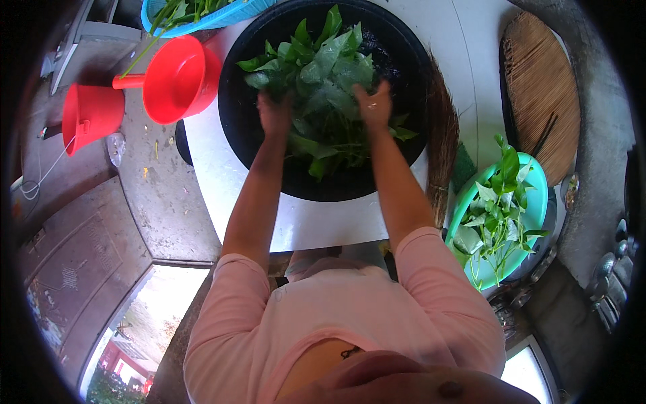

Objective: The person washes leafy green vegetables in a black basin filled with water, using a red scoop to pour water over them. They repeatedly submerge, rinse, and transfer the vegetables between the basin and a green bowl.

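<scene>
A large heap of wet, leafy greens [333, 76] lies in a wide black round basin [333, 189]. My left hand [275, 113] is at the heap's left side, its fingertips hidden under the leaves. On the other side my right hand [374, 107] presses in against the leaves, thumb and fingers spread around their edge. The bunch is held between both hands, which are slightly blurred. Water glints at the basin's far right, and some stems and leaves hang loose below my wrists.
The basin stands on a pale countertop [323, 222]. Left are a red dipper [174, 81] and a red bucket [93, 116]; a blue basket [222, 20] of greens is beyond. Right are a twig brush [441, 136], a turquoise basin [537, 202] with greens and a woven brown lid [542, 91].
</scene>
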### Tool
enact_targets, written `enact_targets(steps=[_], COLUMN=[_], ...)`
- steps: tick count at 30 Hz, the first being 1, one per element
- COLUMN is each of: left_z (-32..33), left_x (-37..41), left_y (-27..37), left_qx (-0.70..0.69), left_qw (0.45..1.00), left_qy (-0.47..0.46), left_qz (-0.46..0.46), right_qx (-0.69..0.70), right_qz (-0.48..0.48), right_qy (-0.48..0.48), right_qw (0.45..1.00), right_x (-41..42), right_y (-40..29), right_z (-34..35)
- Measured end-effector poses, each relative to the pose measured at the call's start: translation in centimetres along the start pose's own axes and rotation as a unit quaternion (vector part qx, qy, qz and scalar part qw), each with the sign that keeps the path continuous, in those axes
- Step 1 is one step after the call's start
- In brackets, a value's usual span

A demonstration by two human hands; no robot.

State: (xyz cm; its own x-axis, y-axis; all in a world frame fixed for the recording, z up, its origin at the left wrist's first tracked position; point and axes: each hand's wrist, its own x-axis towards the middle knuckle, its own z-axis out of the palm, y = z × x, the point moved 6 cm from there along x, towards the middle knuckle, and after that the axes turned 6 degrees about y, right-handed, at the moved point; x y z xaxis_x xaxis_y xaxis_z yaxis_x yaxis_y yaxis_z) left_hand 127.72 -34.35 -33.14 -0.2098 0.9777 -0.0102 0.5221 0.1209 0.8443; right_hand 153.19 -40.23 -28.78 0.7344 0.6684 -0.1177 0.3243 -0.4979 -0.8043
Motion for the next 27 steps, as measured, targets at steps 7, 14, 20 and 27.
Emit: enact_targets(steps=[7, 14, 20, 27], left_z=[3.9, -2.2, -7.4, -6.5], left_x=[-3.9, -2.6, 0.8, 0.2], left_y=[4.8, 10.0, 13.9, 11.6], left_qx=[-0.336, -0.346, -0.009, 0.351], left_qw=[0.874, 0.867, 0.984, 0.911], left_qy=[-0.23, -0.222, -0.178, -0.153], left_qz=[-0.264, -0.28, 0.028, 0.156], right_qx=[0.41, 0.258, -0.068, -0.328], right_qz=[0.175, -0.093, -0.188, -0.139], right_qy=[-0.26, -0.162, -0.004, -0.196], right_qw=[0.857, 0.948, 0.98, 0.914], right_x=[-4.9, -3.1, -2.8, -2.3], right_y=[-0.1, -7.5, -11.7, -7.6], right_z=[5.1, -4.4, -11.2, -7.1])
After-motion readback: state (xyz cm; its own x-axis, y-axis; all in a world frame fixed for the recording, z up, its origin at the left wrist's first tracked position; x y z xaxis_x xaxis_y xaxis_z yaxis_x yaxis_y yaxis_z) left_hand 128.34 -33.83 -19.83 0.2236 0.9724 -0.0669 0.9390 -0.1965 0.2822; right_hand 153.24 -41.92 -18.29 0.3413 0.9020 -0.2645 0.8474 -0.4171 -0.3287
